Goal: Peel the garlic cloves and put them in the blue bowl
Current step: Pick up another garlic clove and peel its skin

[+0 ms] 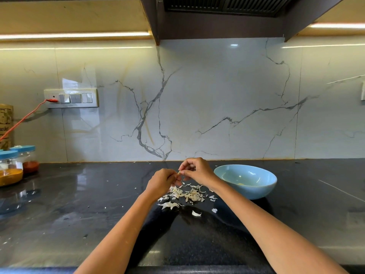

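My left hand [163, 180] and my right hand [195, 170] meet above the dark counter, both pinching one small garlic clove [179, 172] between their fingertips. Most of the clove is hidden by the fingers. Below the hands lies a heap of white garlic skins [184, 194], with a few loose pieces [196, 213] nearer to me. The blue bowl [246, 191] stands just right of my right hand, with a pale bit of garlic [241, 184] showing at its bottom.
Two jars with blue lids [10, 168] holding orange and red powders stand at the far left. A red cable [23, 119] runs from the wall switch panel [71, 98]. The marble backsplash rises behind the counter [79, 204], and a hood hangs overhead.
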